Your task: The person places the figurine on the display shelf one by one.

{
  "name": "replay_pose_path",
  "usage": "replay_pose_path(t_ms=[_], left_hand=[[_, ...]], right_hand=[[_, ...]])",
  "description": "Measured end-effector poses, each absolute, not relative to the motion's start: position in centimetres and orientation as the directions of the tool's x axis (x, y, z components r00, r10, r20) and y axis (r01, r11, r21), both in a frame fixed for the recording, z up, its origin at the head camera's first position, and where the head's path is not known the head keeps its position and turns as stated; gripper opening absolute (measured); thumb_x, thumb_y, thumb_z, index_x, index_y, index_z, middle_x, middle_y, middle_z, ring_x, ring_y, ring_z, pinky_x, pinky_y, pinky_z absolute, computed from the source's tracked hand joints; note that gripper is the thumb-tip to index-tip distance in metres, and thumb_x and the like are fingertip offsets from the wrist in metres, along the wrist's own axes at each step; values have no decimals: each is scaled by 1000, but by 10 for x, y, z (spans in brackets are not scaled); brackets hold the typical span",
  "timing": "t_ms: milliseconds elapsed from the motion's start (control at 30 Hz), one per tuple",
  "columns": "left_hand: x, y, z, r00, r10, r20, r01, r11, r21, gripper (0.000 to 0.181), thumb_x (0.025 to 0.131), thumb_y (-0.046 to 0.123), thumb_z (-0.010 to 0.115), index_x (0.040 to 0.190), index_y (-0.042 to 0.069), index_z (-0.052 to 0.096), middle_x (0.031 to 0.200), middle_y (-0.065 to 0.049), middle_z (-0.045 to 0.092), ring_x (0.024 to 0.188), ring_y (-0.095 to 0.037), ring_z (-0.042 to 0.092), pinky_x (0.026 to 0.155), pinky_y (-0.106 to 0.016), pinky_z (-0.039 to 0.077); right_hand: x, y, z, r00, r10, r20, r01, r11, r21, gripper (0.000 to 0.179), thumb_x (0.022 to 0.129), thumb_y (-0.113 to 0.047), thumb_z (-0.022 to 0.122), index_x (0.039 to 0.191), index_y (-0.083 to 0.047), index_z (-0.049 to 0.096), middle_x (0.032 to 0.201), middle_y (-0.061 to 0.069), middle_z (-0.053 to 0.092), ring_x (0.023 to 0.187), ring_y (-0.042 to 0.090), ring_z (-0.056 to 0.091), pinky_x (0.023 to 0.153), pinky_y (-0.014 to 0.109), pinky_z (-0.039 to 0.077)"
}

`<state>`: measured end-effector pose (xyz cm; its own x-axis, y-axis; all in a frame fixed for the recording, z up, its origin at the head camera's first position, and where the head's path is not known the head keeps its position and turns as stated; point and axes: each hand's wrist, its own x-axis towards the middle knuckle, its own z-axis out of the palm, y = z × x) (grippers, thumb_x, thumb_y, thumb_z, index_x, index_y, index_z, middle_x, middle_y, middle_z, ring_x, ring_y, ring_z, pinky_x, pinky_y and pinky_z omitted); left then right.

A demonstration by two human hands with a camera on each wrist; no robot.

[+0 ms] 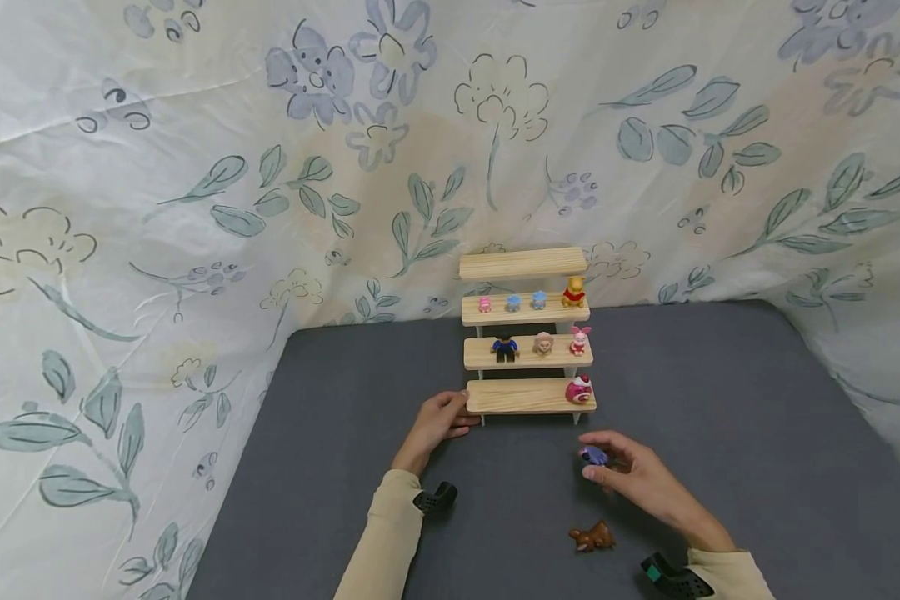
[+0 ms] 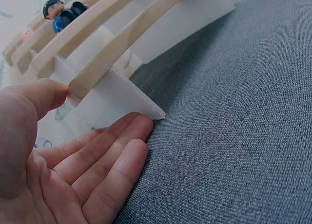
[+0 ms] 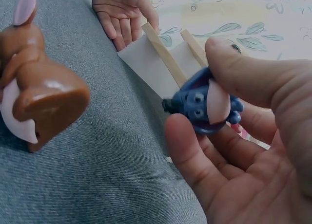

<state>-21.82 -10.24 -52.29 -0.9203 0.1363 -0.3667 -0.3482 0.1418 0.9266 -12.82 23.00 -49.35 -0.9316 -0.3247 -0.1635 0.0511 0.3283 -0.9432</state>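
My right hand point(image 1: 637, 475) pinches a small blue donkey figurine point(image 3: 200, 102) between thumb and fingers, just in front of the shelf's right end. A tiered wooden display shelf point(image 1: 517, 398) with white supports stands at the far side of the table. My left hand point(image 1: 437, 423) is at its lower left end. In the left wrist view, the thumb touches the end of the lowest board point(image 2: 92, 78), while the extended fingers lie beside the white support point(image 2: 122, 95). On the table below my right hand lies a brown animal figurine point(image 1: 592, 537) with pink inner ears.
The lowest board bears a magenta figurine point(image 1: 578, 389). Above it are a blue-and-black toy figure point(image 1: 505, 348), a beige figurine point(image 1: 543, 343) and a pink piglet point(image 1: 579, 340). Higher up sit a yellow bear point(image 1: 573, 292) and small pink and blue figures. Floral cloth point(image 1: 420, 125) hangs behind.
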Motion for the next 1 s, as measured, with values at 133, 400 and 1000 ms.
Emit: replay_pose_path(t_ms=[133, 400, 1000], left_hand=[[-219, -103, -524, -921, 139, -364, -345, 141, 928, 60, 99, 53, 60, 132, 4, 62, 113, -15, 76, 104, -20, 76, 82, -28, 63], [-217, -103, -525, -923, 147, -355, -337, 135, 932, 58, 100, 53, 60, 132, 4, 63, 113, -15, 77, 103, -20, 76, 83, -29, 63], [-216, -103, -521, -922, 141, -360, -342, 137, 930, 59, 100, 53, 59, 134, 4, 62, 113, -15, 76, 104, -21, 76, 84, -30, 64]], right_hand=[[-129, 231, -494, -928, -320, -190, 70, 351, -934, 51, 98, -19, 69, 141, 1, 53, 117, 22, 64, 71, 12, 61, 58, 30, 54], [-127, 232, -497, -914, -379, -144, 65, 214, -975, 56, 100, -14, 66, 141, 8, 37, 119, 27, 65, 88, 11, 70, 66, 39, 63], [-127, 226, -494, -968, -252, -17, -66, 317, -946, 40, 94, -11, 73, 126, 3, 54, 116, 17, 61, 85, 3, 61, 63, 26, 56]])
